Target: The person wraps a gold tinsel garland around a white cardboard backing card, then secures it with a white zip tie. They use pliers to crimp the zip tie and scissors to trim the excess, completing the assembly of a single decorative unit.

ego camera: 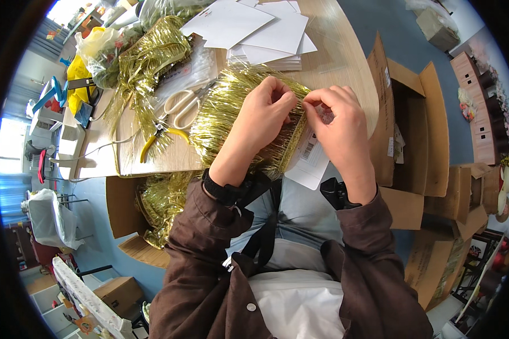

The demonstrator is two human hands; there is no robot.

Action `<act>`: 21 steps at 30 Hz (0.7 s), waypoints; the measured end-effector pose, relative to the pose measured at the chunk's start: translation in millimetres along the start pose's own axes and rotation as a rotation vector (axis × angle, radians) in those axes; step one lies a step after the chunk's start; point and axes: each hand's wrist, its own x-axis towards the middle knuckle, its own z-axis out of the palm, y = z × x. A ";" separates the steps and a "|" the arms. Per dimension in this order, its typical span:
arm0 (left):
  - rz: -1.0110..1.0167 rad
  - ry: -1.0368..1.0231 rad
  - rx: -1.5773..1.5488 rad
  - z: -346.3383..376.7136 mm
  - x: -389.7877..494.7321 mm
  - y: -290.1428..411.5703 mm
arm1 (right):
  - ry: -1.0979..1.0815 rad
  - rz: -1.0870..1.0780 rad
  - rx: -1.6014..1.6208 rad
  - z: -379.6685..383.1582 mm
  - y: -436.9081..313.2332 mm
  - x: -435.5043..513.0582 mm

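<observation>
A gold tinsel fringe [227, 114] with a woven gold band [295, 137] along one side lies at the table's front edge, partly over my lap. My left hand [269, 108] is over the fringe, thumb and forefinger pinched at the band. Across from it, my right hand [339, 112] pinches the band's upper end, its fingertips close to the left ones. Any small fastener between the fingertips is too hidden to make out. Beneath my right hand a white card [311, 163] with a printed barcode hangs along the band, its upper part covered by the fingers.
White-handled scissors [182, 108] and yellow-handled pliers [159, 137] lie left of the fringe. Behind are white cards [254, 29], a bag of white plastic strips [195, 68] and more tinsel [152, 55]. Open cardboard boxes [407, 140] stand right; a tinsel-filled box [123, 207] sits below left.
</observation>
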 end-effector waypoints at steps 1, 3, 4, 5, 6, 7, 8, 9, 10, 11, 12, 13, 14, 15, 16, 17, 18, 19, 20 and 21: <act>0.016 0.014 0.029 0.6 0.7 -1.6 | 0.004 0.013 0.002 1.7 0.3 -0.4; 0.022 0.042 0.061 0.9 1.7 -5.3 | 0.013 0.029 0.001 4.3 1.8 -1.2; 0.043 0.070 0.093 0.1 2.2 -7.3 | 0.019 0.033 -0.004 5.1 2.9 -1.3; 0.062 0.097 0.111 -1.0 2.8 -9.3 | 0.030 0.038 0.003 5.5 4.1 -1.6; 0.079 0.122 0.129 -2.0 3.3 -11.2 | 0.013 0.063 0.002 5.7 5.2 -1.9; 0.083 0.130 0.136 -3.5 3.7 -12.8 | 0.002 0.088 0.013 5.5 6.3 -2.3; 0.086 0.139 0.144 -5.2 3.7 -14.0 | -0.010 0.113 0.023 4.7 7.4 -2.5; 0.081 0.149 0.147 -6.7 4.3 -14.6 | -0.039 0.144 0.066 3.4 8.5 -2.9; 0.081 0.154 0.185 -7.5 3.5 -14.9 | -0.067 0.172 0.108 1.8 9.4 -3.6; 0.121 0.156 0.205 -8.3 3.3 -14.3 | -0.088 0.185 0.158 0.0 10.1 -4.3; 0.133 0.154 0.224 -8.7 2.6 -13.3 | -0.097 0.219 0.220 -1.4 11.1 -4.7; 0.126 0.148 0.230 -8.4 1.5 -11.9 | -0.103 0.237 0.288 -2.9 11.9 -5.3; 0.128 0.145 0.207 -8.2 0.0 -10.4 | -0.107 0.251 0.357 -4.2 12.6 -6.1; 0.112 0.138 0.174 -8.1 -1.7 -8.7 | -0.094 0.253 0.369 -5.4 13.2 -6.7; 0.096 0.130 0.142 -8.0 -3.2 -6.8 | -0.077 0.252 0.384 -6.1 13.3 -7.2; 0.086 0.115 0.135 -8.0 -4.4 -5.2 | -0.061 0.267 0.391 -6.9 13.1 -7.7; 0.077 0.099 0.128 -7.9 -5.3 -3.8 | -0.029 0.240 0.382 -7.3 12.6 -7.8; 0.074 0.082 0.108 -7.9 -5.6 -2.7 | 0.002 0.229 0.363 -7.5 11.6 -7.8; 0.067 0.073 0.120 -8.1 -5.6 -1.9 | 0.026 0.231 0.343 -8.5 10.6 -7.9; 0.067 0.063 0.119 -8.5 -5.2 -1.5 | 0.028 0.184 0.302 -9.1 9.3 -7.7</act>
